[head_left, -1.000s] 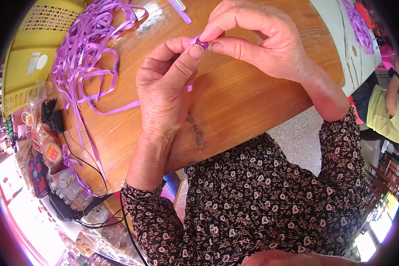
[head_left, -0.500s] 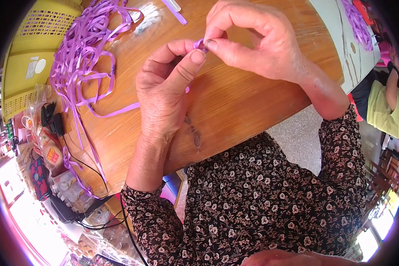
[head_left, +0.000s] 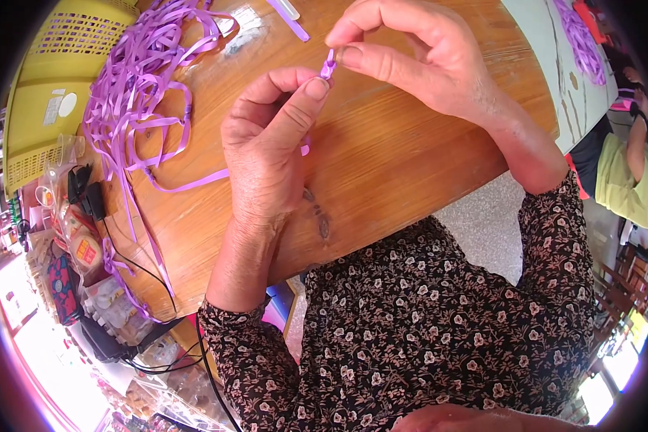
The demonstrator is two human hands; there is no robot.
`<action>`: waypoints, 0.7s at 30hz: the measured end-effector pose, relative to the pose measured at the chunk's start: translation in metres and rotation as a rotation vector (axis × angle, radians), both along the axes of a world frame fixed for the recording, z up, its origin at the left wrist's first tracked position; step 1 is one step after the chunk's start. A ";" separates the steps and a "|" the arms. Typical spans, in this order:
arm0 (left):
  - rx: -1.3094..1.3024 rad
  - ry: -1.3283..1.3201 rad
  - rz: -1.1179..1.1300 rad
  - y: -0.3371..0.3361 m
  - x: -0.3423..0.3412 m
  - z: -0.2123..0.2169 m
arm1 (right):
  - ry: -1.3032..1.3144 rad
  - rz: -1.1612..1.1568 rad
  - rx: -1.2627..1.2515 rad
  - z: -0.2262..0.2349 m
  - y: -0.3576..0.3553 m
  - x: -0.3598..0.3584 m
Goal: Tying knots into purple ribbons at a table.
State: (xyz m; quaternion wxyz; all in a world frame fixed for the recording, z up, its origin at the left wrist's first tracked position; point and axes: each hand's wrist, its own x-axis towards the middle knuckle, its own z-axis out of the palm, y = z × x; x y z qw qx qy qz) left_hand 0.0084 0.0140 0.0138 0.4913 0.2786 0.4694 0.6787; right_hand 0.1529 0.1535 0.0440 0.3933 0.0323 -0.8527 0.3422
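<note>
My left hand (head_left: 266, 137) pinches a purple ribbon (head_left: 328, 68) between thumb and forefinger, where a small knot or fold stands above the thumb tip. My right hand (head_left: 432, 65) grips the ribbon's upper end between thumb and fingertips, just up from the knot. From behind my left wrist the ribbon runs left over the wooden table (head_left: 381, 173) to a large tangled heap of purple ribbon (head_left: 140, 86). Whether the held piece is continuous with that strand is hidden behind my left hand.
A yellow plastic basket (head_left: 47, 101) stands beside the heap. Another purple ribbon piece (head_left: 289, 20) lies at the far edge. Black cables, clear cups and bags crowd the left side. More purple ribbon (head_left: 579, 43) lies on a white surface at right, near a person in yellow (head_left: 623, 176).
My right hand has drawn slightly up and away from my left fingertips, still pinching the ribbon. The small knot and a short upright ribbon end now show between the two hands.
</note>
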 end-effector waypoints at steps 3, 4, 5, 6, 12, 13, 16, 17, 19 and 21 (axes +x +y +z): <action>0.023 0.017 -0.006 0.000 0.001 0.001 | -0.085 -0.054 -0.006 0.013 -0.006 0.002; 0.001 0.031 -0.009 0.000 0.003 0.003 | -0.036 -0.039 0.135 0.014 -0.005 0.002; -0.021 0.045 -0.012 0.001 0.005 0.005 | -0.036 -0.043 0.136 0.008 0.004 -0.001; -0.021 0.047 -0.020 0.003 0.007 0.005 | 0.119 -0.056 0.568 -0.002 0.021 -0.006; -0.079 0.121 -0.009 0.000 0.003 0.006 | 0.251 -0.126 1.091 -0.018 0.032 -0.009; -0.062 0.182 0.016 0.000 0.003 0.005 | 0.257 -0.167 1.142 -0.018 0.032 -0.009; -0.063 0.279 0.063 0.001 -0.005 0.009 | 0.260 -0.218 1.156 -0.018 0.034 -0.007; -0.082 0.315 0.089 0.001 -0.007 0.011 | 0.258 -0.221 1.156 -0.019 0.035 -0.007; -0.078 0.320 0.103 0.001 -0.008 0.012 | 0.285 -0.172 0.967 -0.017 0.036 -0.012; -0.074 0.325 0.120 0.001 -0.009 0.011 | 0.067 -0.151 0.655 0.002 0.011 0.003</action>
